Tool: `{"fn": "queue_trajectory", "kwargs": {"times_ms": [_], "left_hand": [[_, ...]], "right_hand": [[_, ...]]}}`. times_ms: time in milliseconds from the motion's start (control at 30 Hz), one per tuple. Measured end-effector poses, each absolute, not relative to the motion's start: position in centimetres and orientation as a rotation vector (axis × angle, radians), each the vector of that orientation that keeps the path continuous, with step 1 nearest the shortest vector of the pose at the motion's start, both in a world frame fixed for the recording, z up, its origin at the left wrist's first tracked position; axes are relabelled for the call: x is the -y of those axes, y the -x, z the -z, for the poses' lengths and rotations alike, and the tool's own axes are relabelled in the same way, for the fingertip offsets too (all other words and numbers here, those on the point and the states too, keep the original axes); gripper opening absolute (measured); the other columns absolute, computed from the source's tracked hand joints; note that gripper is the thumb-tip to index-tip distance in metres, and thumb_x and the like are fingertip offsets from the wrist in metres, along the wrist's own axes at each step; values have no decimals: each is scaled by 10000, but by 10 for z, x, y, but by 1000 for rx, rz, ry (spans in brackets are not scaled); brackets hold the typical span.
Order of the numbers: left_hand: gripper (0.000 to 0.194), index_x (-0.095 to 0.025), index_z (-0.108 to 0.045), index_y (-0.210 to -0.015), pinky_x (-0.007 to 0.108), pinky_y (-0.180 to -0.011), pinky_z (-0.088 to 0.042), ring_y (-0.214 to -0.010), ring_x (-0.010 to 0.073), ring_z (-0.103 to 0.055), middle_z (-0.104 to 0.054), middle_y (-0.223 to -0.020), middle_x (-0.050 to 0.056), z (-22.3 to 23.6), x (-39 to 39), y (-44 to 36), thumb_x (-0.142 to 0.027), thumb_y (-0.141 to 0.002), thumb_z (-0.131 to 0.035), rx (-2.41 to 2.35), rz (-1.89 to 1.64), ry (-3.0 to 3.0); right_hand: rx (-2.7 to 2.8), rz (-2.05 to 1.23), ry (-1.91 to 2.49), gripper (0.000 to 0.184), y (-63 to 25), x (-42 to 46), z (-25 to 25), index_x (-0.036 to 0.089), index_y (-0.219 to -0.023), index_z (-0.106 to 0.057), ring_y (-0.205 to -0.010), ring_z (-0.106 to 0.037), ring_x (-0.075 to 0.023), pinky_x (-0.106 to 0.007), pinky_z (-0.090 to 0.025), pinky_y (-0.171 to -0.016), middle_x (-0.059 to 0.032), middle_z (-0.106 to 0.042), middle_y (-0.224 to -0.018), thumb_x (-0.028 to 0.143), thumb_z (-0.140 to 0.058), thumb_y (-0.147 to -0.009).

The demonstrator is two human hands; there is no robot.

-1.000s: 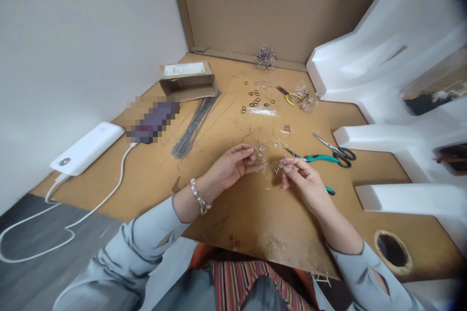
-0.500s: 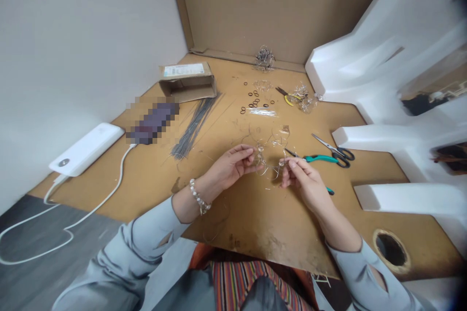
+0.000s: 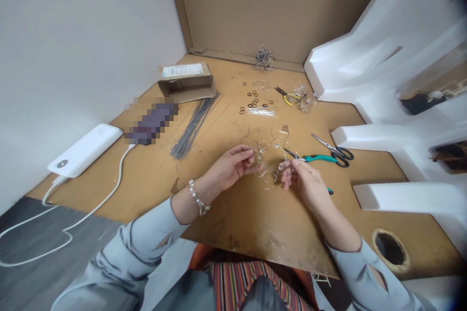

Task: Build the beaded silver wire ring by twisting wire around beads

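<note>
My left hand (image 3: 232,166) and my right hand (image 3: 305,182) meet over the middle of a brown board (image 3: 255,214). Between them hangs a thin, clear strand of wire with small clear beads (image 3: 270,161). The left fingers pinch its left end. The right fingers are closed on its right end. A beaded bracelet (image 3: 199,198) sits on my left wrist. Just beyond my right hand lie teal-handled pliers (image 3: 314,158) and black-handled scissors (image 3: 333,148).
A bundle of grey wires (image 3: 193,125), small black rings (image 3: 253,102), yellow-handled cutters (image 3: 286,95) and a small cardboard box (image 3: 187,80) lie farther back. A white power bank (image 3: 85,149) with cable sits left. White foam blocks (image 3: 394,82) stand right. A round hole (image 3: 391,249) is near right.
My right hand has shifted slightly left and down, its fingers turning on the strand. The left hand has barely moved.
</note>
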State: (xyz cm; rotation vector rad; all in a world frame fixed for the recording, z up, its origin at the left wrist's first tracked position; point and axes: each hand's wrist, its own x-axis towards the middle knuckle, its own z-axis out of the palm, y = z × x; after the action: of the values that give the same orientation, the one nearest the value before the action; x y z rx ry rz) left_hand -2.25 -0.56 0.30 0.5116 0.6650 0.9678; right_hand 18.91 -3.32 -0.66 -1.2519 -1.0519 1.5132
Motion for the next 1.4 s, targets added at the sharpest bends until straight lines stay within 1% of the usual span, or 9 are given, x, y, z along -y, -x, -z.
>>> {"fn": "queue_trajectory", "kwargs": {"times_ms": [300,1400], "left_hand": [[59,-127,-627,-807,412,-848,-553,-603,63,-532,-549,-625,-31,-4,5,23,-147,-767,-666,-658,-964,-520],[48,-126,-630,-815,400,-851,-549,-608,63,-533,-555,-622,-28,-2,5,23,-152,-781,-652,-653,-963,-539]], "right_hand": [[1057,-1496,1259,399,-189,34,7,140,-835,-663,-452,-572,-121,-251,-456,-474,-21,-635,-589,523,-554,-838],[1091,-1487,1229,374,-189,33,9,146,-846,-661,-450,-574,-116,-244,-457,-467,-16,-637,-591,499,-538,-857]]}}
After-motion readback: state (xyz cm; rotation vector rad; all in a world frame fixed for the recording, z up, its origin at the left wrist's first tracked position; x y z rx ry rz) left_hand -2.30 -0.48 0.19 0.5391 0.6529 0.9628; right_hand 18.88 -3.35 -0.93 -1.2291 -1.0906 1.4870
